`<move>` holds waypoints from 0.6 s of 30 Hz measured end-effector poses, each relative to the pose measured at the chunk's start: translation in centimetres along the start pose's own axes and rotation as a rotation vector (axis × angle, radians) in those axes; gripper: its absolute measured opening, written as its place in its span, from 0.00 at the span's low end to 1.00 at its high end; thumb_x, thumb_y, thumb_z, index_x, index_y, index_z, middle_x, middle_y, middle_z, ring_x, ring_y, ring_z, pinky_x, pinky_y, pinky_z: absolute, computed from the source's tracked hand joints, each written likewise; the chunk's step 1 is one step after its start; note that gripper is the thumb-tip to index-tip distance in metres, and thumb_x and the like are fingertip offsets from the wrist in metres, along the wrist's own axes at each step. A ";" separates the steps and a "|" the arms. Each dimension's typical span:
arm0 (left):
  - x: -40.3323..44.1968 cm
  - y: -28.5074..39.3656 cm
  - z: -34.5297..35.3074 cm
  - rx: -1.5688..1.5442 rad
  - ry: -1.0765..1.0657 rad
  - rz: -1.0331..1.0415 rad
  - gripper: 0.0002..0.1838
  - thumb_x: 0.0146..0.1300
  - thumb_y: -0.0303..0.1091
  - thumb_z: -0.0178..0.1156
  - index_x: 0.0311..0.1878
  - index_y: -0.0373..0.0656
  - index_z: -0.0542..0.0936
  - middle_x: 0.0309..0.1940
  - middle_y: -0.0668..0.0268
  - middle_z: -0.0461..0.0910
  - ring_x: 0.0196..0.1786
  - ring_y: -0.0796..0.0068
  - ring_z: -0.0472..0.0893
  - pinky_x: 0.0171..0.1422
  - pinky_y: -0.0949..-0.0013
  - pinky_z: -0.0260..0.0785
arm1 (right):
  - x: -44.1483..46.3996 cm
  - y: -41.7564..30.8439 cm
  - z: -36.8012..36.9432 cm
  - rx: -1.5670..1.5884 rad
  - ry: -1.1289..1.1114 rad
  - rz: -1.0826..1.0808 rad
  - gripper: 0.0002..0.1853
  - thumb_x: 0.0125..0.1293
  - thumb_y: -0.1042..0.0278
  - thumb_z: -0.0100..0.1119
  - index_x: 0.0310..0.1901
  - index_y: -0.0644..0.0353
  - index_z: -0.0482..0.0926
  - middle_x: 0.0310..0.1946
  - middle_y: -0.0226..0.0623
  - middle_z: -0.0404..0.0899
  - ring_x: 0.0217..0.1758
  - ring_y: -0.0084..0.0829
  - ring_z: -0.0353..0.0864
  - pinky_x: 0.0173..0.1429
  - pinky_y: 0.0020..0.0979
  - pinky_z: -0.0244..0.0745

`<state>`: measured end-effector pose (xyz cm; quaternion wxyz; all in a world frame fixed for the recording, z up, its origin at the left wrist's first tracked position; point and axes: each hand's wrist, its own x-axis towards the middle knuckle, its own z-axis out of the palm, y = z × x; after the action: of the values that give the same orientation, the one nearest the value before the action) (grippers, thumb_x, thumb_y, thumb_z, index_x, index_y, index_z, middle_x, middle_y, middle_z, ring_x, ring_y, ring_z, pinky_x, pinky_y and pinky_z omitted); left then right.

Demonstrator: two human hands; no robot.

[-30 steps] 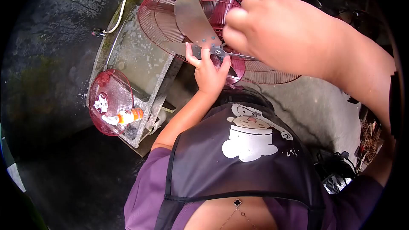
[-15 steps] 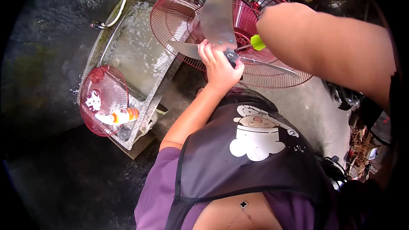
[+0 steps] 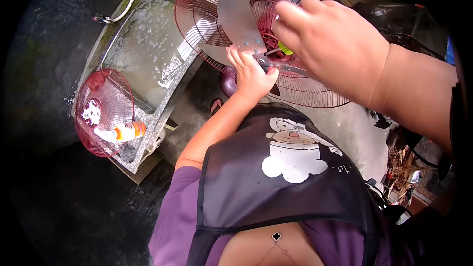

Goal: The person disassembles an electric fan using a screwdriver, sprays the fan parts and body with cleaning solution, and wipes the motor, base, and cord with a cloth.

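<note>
My left hand (image 3: 251, 76) is closed around the hub of a metal fan blade (image 3: 237, 17), its thumb near the centre. The blade sits in front of a round red wire fan guard (image 3: 197, 24). A thin shaft runs from the hub back towards the red middle. Beside that shaft shows a bright green piece (image 3: 285, 48), partly covered by my right hand (image 3: 340, 44). That hand is raised close to the camera over the fan's right side, fingers curled together. Whatever its fingertips may hold is hidden.
To the left stands a stone basin (image 3: 148, 44) of cloudy water, with a white hose (image 3: 129, 11) over its rim. On its near end rest another red wire guard (image 3: 106, 93) and an orange-and-white spray bottle (image 3: 129, 132). Clutter (image 3: 401, 167) lies at right.
My right hand has come down and left into fuller view, fingers curled before the fan. My left hand keeps its hold on the blade. The whole view has shifted slightly.
</note>
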<state>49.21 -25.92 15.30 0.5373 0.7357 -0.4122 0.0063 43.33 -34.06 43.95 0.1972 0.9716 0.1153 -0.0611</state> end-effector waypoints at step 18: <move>-0.3 -0.3 0.7 -0.005 0.030 0.052 0.40 0.40 0.35 0.70 0.54 0.32 0.57 0.55 0.37 0.56 0.61 0.31 0.56 0.71 0.28 0.44 | 0.6 1.0 -2.0 0.273 -0.276 0.224 0.16 0.60 0.57 0.67 0.38 0.64 0.81 0.30 0.45 0.79 0.32 0.46 0.84 0.38 0.42 0.80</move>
<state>48.86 -26.27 14.63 0.5448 0.7233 -0.4232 0.0305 44.33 -34.00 46.07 0.0835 0.9785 -0.0306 -0.1863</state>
